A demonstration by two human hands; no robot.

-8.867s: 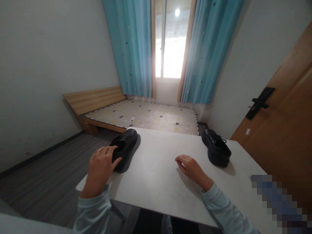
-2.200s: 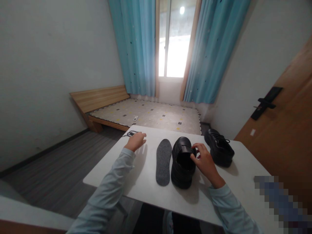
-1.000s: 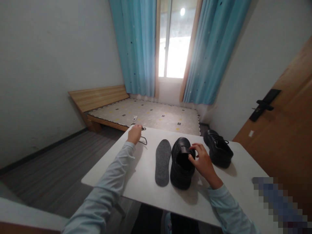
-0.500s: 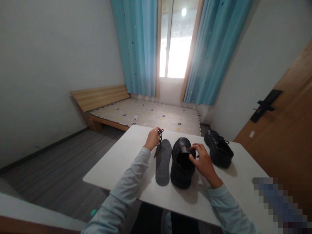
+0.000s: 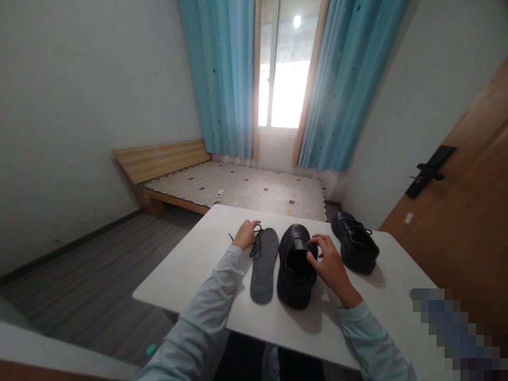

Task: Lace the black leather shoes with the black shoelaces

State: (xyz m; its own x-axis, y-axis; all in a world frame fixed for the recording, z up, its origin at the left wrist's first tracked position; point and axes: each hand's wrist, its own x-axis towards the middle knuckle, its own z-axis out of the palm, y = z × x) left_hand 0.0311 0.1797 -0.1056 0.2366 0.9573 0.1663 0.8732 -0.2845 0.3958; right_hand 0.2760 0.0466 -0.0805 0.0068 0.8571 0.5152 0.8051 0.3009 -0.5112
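A person in pale blue sleeves (image 5: 200, 309) works over a white bench (image 5: 178, 267) in a small bedroom, the two hands low among a pair of black shoes. The left hand (image 5: 245, 235), its fingers bent and reaching forward, is at the far end of a gray insole (image 5: 264, 272), with a loose black shoelace (image 5: 256, 246) looped at its fingertips and partly over the insole's edge; whether the fingers pinch the cord cannot be told. The right hand (image 5: 328, 260) curves over the right side of the unlaced black shoe (image 5: 294, 291), thumb at the opening and fingers by the tongue, with a gap between them; how firmly they grip, if at all, is unclear. The shoe sits upright just beside the insole, toe pointing away from the person. Its laced black shoe (image 5: 359, 253) counterpart stands upright to the right, beyond the right hand, its lace tied on top. Behind the bench, a white handset (image 5: 219, 193) lies on a bed (image 5: 246, 182) with a patterned mattress, beneath a bright window (image 5: 288, 90) framed by blue curtains (image 5: 226, 79). A wooden door (image 5: 468, 211) stands at right.
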